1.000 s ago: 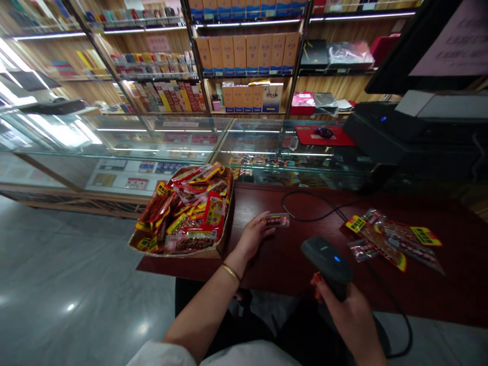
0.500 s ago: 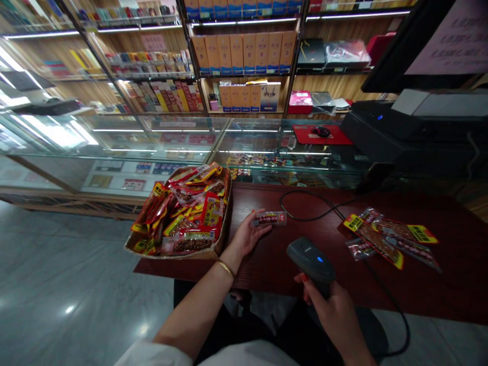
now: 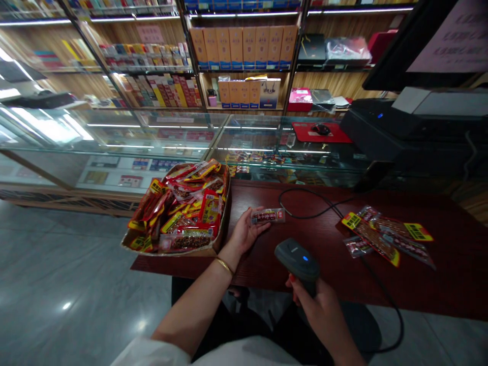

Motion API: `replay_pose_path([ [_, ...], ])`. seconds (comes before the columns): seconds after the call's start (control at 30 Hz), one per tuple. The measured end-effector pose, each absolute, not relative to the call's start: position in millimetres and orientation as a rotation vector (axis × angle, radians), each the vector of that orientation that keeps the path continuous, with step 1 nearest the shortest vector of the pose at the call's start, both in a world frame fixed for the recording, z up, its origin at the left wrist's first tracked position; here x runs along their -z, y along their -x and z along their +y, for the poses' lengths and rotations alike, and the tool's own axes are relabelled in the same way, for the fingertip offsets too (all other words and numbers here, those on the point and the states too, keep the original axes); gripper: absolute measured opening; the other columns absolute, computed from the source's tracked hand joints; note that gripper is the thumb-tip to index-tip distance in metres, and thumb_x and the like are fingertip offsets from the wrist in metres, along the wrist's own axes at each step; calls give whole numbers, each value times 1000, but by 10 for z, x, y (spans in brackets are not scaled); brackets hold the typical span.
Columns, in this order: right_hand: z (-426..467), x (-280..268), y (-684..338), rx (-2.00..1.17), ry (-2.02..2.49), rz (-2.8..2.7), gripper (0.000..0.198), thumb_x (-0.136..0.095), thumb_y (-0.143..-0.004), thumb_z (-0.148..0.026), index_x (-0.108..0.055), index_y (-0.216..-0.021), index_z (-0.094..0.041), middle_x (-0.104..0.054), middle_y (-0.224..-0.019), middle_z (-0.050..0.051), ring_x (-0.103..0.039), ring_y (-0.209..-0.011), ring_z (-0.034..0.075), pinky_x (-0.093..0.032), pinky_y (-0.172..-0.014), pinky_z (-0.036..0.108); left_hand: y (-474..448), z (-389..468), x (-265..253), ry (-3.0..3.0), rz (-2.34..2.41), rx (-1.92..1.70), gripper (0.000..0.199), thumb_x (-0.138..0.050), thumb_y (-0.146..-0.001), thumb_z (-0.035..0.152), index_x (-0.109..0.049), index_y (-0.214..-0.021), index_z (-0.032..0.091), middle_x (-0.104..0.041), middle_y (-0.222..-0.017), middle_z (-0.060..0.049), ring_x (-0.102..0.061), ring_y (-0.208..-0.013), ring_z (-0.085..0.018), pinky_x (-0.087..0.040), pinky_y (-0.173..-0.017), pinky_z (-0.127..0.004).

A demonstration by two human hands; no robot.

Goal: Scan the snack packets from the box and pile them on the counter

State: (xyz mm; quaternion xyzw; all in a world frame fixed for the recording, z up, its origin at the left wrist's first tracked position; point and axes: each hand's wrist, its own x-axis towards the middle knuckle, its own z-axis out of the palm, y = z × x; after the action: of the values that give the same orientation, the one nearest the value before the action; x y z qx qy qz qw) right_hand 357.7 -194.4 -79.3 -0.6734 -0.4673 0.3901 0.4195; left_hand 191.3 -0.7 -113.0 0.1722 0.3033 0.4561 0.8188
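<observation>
My left hand (image 3: 247, 230) holds a small clear-and-red snack packet (image 3: 268, 215) over the dark red wooden counter, thumb on top and fingers beneath. In my right hand (image 3: 315, 305) is a grey barcode scanner (image 3: 296, 258), its blue light lit and its head tilted toward the packet. Left of my left hand stands a cardboard box (image 3: 225, 223) full of red and yellow snack packets (image 3: 190, 211). Several more snack packets (image 3: 373, 236) lie in a loose pile on the counter at the right.
A black cable (image 3: 305, 217) loops across the counter (image 3: 251, 269). Behind it is a glass display case (image 3: 255, 133) with a red mouse pad (image 3: 301, 133) and mouse on top. A black printer-like machine (image 3: 385, 127) and a monitor (image 3: 385, 66) stand at right. Stocked shelves line the wall.
My right hand has brought the scanner left, nearer to the packet. My left hand keeps hold of the packet, almost still. The whole view has shifted slightly.
</observation>
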Motion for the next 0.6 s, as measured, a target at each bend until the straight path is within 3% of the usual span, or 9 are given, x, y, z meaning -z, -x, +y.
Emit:
replay_pose_path([
  [0.17,-1931,799,-3573,-960,1681,-1188,51,-64,-86,-69,-76,-84,-20,-75,-65,6,-70,-60,23,-56,-61,29,-1921,-18,1085,-336,676,-950,37,-51,-99,42,-69,-112,13,-74,-114,-16,-71,-107,-27,-46,-109,-50],
  [0.47,-1928,757,-3596,-945,1696,-1181,50,-63,-85,-68,-76,-82,-20,-73,-61,5,-69,-57,22,-55,-58,28,-1908,-19,1120,-378,638,-972,37,-53,-97,41,-67,-116,13,-72,-115,-17,-72,-103,-27,-53,-101,-48],
  [0.6,-1923,695,-3613,-917,1653,-1168,45,-65,-88,-61,-77,-89,-18,-74,-63,6,-69,-56,22,-54,-56,27,-1905,-37,1061,-447,681,-980,36,-62,-89,22,-62,-125,17,-73,-117,-12,-73,-103,-23,-54,-103,-43],
])
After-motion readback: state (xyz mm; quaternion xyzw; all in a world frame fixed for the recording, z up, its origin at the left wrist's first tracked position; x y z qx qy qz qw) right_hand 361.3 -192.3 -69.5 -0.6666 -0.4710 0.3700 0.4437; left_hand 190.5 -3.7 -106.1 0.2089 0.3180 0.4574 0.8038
